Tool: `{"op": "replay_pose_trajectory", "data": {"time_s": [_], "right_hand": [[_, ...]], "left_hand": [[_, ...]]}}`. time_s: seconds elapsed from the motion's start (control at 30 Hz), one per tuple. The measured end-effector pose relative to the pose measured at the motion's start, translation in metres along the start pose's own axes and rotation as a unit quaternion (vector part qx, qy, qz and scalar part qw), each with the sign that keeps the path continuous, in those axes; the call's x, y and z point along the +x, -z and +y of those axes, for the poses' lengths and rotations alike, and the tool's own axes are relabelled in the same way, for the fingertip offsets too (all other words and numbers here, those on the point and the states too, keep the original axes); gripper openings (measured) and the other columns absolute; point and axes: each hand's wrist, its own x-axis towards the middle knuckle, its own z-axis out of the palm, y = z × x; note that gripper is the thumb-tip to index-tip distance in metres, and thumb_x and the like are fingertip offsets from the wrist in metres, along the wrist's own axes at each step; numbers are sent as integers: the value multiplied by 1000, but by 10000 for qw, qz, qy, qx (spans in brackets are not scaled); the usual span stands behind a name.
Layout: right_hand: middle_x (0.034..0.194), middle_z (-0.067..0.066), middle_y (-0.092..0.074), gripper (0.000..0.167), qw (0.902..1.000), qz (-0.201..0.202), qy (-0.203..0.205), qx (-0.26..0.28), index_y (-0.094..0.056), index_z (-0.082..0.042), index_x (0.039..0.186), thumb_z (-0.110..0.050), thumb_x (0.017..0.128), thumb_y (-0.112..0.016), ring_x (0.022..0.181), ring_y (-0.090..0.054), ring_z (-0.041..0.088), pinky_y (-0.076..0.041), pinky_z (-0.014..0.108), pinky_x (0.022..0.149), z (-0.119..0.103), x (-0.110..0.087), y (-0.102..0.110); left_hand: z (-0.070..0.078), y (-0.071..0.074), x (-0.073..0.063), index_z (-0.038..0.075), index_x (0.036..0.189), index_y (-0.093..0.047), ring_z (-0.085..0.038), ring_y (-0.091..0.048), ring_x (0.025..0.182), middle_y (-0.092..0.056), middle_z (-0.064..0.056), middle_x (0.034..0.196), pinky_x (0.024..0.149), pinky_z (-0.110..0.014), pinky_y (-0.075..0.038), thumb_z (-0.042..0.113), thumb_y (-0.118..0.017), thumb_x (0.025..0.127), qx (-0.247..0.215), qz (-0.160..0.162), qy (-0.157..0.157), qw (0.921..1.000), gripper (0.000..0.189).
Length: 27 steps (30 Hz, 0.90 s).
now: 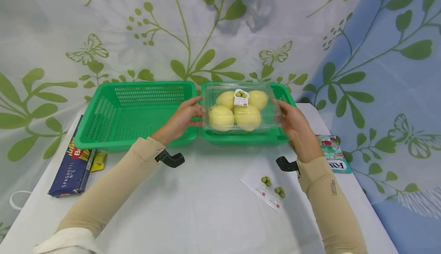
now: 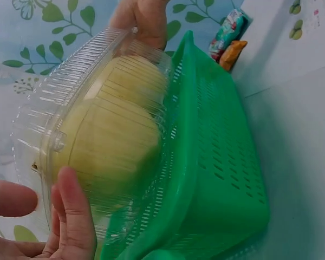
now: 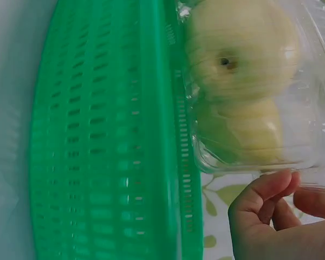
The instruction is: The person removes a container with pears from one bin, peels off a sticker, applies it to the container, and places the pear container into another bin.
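Observation:
A clear plastic clamshell box [image 1: 272, 114] of round pale yellow fruits [image 1: 247, 117] is held up between both hands over the right green basket [image 1: 220, 139]. A white sticker [image 1: 241, 97] with a picture of green fruit is on its lid. My left hand [image 1: 184, 120] holds the box's left end, with thumb and fingers at its rim in the left wrist view. At the opposite end my right hand [image 1: 294, 125] pinches the rim, as the right wrist view shows. The lid looks closed. In the left wrist view the box [image 2: 59, 130] tilts above the basket's edge.
A second green basket [image 1: 134, 146] stands to the left. Beside it lie a blue spaghetti box [image 1: 70, 171] and a small yellow packet [image 1: 98, 162]. A sheet with fruit stickers [image 1: 263, 196] lies on the white table [image 1: 193, 208]; a teal Fox's bag [image 1: 334, 154] is at right.

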Motion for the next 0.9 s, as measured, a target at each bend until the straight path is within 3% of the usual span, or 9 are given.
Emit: {"op": "replay_pose_trajectory", "data": {"time_s": [0.17,0.3,0.4,0.53,0.6,0.67,0.73,0.8,0.9], "right_hand": [[79,-9,-47,54,9984,51,-21,-571,-43,-18,150,-42,103,-50,62,-35,7,-37,21,61,0,12,1],[78,-10,-37,69,9914,73,-60,-1308,-33,-12,158,-49,101,-50,61,-25,9,-35,23,66,3,20,4],[92,-10,-37,74,9846,160,-125,-1735,-34,-14,158,-54,99,-52,72,-28,9,-37,25,77,4,25,5],[117,-7,-40,79,9736,281,-178,-2257,-36,-17,157,-59,94,-57,95,-35,8,-40,27,93,7,29,7],[125,-7,-40,81,9679,319,-215,-2485,-35,-15,157,-58,93,-60,105,-37,8,-41,28,98,8,31,9],[128,-2,-42,81,9635,324,-249,-2645,-35,-11,157,-55,94,-61,113,-39,12,-42,30,103,9,33,11],[147,6,-39,80,9586,273,-319,-2815,-32,-8,157,-50,96,-61,129,-40,18,-40,34,111,10,34,14],[162,10,-25,79,9526,216,-389,-3009,-28,-7,159,-46,99,-60,136,-38,24,-37,38,116,11,35,16],[168,14,-16,79,9383,187,-446,-3425,-23,-5,160,-43,100,-58,141,-37,30,-35,43,119,12,37,20]], "left_hand": [[-2,-3,9,12,162,-17,-12,-57,81,-51,-3,100,70,-27,-59,16,-49,100,183,196,303,9992,70],[-4,-8,17,12,163,-14,-12,-58,83,-54,-1,99,71,-28,-58,39,-57,100,1179,413,512,9909,81],[-5,-13,21,12,163,-10,-13,-56,71,-56,1,92,73,-29,-56,51,-61,96,2230,466,521,9723,93],[-4,-20,22,17,164,-5,-13,-47,54,-59,-3,80,64,-30,-50,51,-61,96,3078,389,419,9497,95],[-2,-23,22,17,164,-4,-13,-47,53,-66,-9,88,59,-30,-48,49,-60,98,3285,323,367,9432,92],[0,-27,22,18,164,-3,-15,-53,55,-70,-16,109,56,-30,-51,47,-58,99,3416,281,369,9387,90],[3,-29,23,16,164,-2,-19,-61,61,-64,-20,130,57,-29,-54,44,-57,100,3556,190,406,9336,89],[4,-32,25,15,163,1,-21,-65,66,-62,-21,135,58,-29,-56,42,-57,101,3690,71,490,9281,90],[4,-38,27,8,162,5,-22,-69,73,-66,-20,120,59,-29,-58,41,-55,102,3873,-139,604,9199,91]]}}
